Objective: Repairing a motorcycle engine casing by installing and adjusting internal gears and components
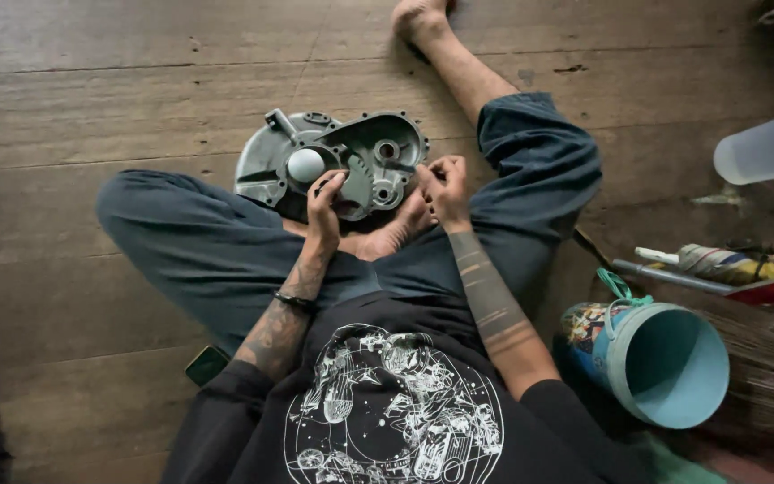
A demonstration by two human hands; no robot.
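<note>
Cover: a grey cast metal cover (351, 161) lies in front of me, propped on my crossed legs and foot, its far edge over the wooden floor (136, 81). Its inner side faces up, with round bores and bolt holes along the rim.
Left hand: my left hand (325, 202) grips the near edge of the cover, thumb on top and fingers curled under it, just below a pale round knob (305, 165) that sits on the cover's left half.
Right hand: my right hand (443, 184) is at the cover's right rim, fingertips pinched together and touching the edge. I cannot tell whether something small is held between them.
Wrist: a dark band (296, 302) sits on my left wrist.
Legs: I sit cross-legged in dark blue trousers; my bare foot (385, 235) shows under the cover, between my two hands.
Bucket: a light blue bucket (665, 363) lies on its side to my right, mouth turned towards me, well apart from the cover.
Jug: a clear plastic jug (768, 148) lies further off on the right.
Broom: a straw broom (768, 358) lies behind the bucket, touching it.
Phone: a dark phone (205, 365) lies on the floor by my left elbow.
</note>
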